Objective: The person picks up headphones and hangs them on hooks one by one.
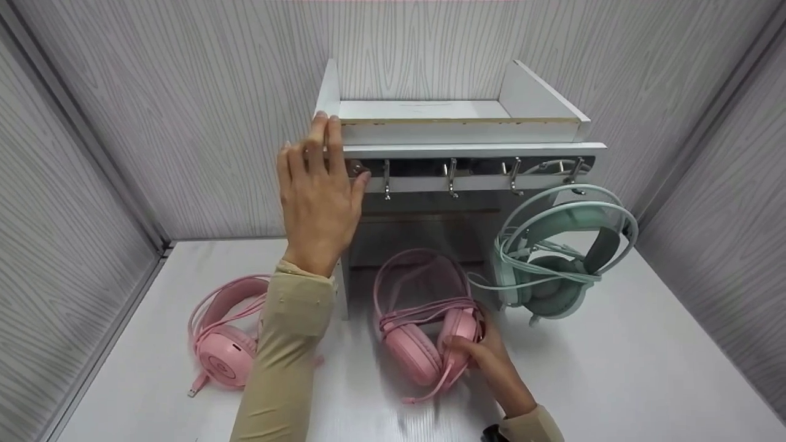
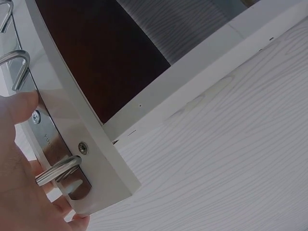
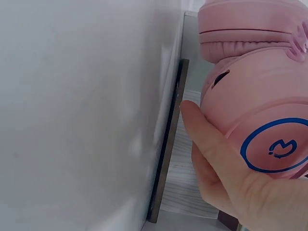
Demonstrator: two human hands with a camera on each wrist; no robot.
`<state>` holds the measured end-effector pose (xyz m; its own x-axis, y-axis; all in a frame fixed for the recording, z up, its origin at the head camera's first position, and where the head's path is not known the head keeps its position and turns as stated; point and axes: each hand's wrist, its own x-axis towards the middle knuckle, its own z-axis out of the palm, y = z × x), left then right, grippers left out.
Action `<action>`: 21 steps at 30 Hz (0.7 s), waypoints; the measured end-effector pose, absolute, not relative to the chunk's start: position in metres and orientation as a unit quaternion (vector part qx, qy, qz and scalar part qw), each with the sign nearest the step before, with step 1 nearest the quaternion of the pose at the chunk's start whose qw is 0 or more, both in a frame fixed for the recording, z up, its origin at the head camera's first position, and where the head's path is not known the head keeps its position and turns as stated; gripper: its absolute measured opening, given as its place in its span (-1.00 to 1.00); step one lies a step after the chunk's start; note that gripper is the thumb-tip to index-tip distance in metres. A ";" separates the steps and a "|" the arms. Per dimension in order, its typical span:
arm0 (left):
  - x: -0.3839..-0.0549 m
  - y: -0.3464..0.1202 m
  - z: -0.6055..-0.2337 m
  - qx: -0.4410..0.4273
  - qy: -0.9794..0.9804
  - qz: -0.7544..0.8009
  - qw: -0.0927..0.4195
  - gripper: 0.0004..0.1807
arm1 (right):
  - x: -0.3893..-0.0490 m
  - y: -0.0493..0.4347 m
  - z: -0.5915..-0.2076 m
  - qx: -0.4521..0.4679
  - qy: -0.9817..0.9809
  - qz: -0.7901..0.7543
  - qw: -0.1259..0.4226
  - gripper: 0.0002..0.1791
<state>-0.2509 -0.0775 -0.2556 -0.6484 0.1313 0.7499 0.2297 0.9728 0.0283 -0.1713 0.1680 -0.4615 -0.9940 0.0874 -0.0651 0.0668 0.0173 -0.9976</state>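
Observation:
My left hand (image 1: 319,190) rests against the left end of the white shelf's hook rail (image 1: 424,167), fingers reaching up to its upper edge. In the left wrist view, the thumb lies on the metal strip (image 2: 48,137), beside a hook (image 2: 60,171). Low in front of the shelf, my right hand (image 1: 491,356) grips a pink headset (image 1: 411,353) by one ear cup, thumb across its outside. Its cable is bundled around the band. The right wrist view shows the cup (image 3: 260,106) with a blue ring logo.
A green headset (image 1: 556,285) with coiled cable hangs at the rail's right end. Another pink headset (image 1: 224,356) lies on the white table (image 1: 645,368) at left, partly behind my left forearm. Several metal hooks (image 1: 452,178) stick out between. Wood-grain panels (image 1: 184,110) enclose the table.

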 end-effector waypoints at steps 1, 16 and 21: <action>-0.251 -0.078 -0.255 -0.099 -0.906 -0.061 0.406 -0.20 | -0.171 0.168 -0.461 -0.053 -0.712 0.700 0.008 0.10; -0.252 -0.074 -0.256 -0.105 -0.899 -0.066 0.421 -0.19 | -0.167 0.170 -0.458 -0.032 -0.715 0.697 0.026 0.10; -0.250 -0.072 -0.255 -0.107 -0.905 -0.073 0.405 -0.19 | -0.165 0.171 -0.457 -0.032 -0.709 0.704 0.027 0.09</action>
